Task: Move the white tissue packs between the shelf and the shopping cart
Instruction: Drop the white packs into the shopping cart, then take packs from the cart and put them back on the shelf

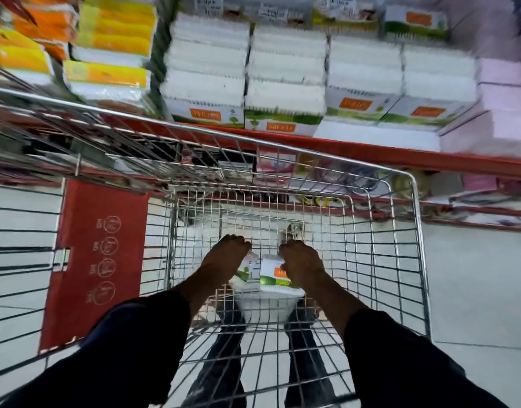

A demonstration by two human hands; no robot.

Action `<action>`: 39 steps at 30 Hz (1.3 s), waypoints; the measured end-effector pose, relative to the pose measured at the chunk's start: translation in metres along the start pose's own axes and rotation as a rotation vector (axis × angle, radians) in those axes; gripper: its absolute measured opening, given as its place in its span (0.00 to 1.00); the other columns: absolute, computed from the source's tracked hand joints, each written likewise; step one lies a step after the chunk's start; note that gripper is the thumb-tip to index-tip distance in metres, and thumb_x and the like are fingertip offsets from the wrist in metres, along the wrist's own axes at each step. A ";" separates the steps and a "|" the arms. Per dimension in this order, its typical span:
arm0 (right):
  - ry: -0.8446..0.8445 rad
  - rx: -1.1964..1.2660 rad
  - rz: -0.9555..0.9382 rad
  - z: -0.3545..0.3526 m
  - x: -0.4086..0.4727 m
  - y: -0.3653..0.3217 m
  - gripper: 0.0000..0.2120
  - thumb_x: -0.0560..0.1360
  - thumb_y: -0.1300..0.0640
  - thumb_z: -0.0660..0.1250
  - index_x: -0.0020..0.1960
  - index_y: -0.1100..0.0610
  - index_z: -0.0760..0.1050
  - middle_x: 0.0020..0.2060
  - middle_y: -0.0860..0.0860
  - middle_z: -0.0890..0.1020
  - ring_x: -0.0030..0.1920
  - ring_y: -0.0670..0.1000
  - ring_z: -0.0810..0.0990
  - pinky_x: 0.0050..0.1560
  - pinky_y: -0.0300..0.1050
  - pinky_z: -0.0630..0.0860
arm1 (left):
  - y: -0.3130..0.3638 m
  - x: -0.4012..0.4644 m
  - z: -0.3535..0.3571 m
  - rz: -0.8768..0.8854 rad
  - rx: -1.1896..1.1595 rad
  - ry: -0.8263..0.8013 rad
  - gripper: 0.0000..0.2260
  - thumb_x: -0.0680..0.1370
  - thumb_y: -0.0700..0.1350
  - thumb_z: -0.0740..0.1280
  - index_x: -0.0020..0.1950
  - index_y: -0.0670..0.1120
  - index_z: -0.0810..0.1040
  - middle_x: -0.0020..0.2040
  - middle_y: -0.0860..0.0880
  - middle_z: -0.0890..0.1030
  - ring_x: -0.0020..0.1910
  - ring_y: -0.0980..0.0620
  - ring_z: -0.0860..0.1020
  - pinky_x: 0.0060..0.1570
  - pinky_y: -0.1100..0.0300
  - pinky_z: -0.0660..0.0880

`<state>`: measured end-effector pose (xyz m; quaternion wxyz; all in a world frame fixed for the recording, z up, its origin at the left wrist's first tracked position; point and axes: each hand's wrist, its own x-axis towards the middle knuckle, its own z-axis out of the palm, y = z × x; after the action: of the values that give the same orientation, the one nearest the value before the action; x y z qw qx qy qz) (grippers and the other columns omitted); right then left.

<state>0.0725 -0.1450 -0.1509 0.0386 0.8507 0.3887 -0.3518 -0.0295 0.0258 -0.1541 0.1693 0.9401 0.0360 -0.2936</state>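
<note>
Two white tissue packs (272,275) are gripped down in the shopping cart (415,231), left hand (224,257) and right hand (300,263) each clamped on one. More packs are stacked on the shelf (371,151) at 12 o'clock.

Cart (412,219) mouth open; wire walls around.

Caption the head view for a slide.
Both hands, left and right, grip white tissue packs inside the shopping cart.

White packs (278,275) with green bands and orange labels are seen in a silver wire cart (412,231), a red flap (100,260) with pale round symbols, dark sleeves (141,343), and yellow-orange packs (106,72) on a red-edged shelf (400,154).
</note>
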 end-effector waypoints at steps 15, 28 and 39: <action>0.484 0.029 -0.008 -0.128 -0.103 -0.013 0.13 0.67 0.67 0.73 0.50 0.56 0.79 0.48 0.53 0.82 0.50 0.57 0.80 0.47 0.48 0.77 | 0.032 -0.102 -0.110 -0.050 -0.050 0.504 0.22 0.60 0.25 0.74 0.48 0.45 0.85 0.44 0.47 0.84 0.44 0.44 0.82 0.39 0.52 0.83; 0.942 0.167 0.035 -0.274 -0.202 0.044 0.14 0.64 0.68 0.75 0.47 0.56 0.81 0.45 0.53 0.83 0.47 0.57 0.80 0.44 0.48 0.80 | 0.129 -0.125 -0.265 0.118 -0.022 0.900 0.16 0.69 0.31 0.73 0.55 0.41 0.83 0.47 0.46 0.83 0.47 0.44 0.80 0.46 0.50 0.80; 0.992 0.235 0.113 -0.298 -0.192 0.103 0.15 0.67 0.67 0.73 0.51 0.55 0.80 0.47 0.52 0.82 0.50 0.56 0.79 0.48 0.46 0.77 | 0.190 -0.053 -0.309 0.164 -0.018 0.948 0.13 0.71 0.32 0.72 0.55 0.42 0.84 0.46 0.47 0.83 0.47 0.47 0.78 0.49 0.52 0.80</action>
<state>0.2261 -0.2370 0.1712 -0.2274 0.9336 0.2714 0.0557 0.1249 -0.0466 0.1701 0.1648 0.9687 0.0373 0.1820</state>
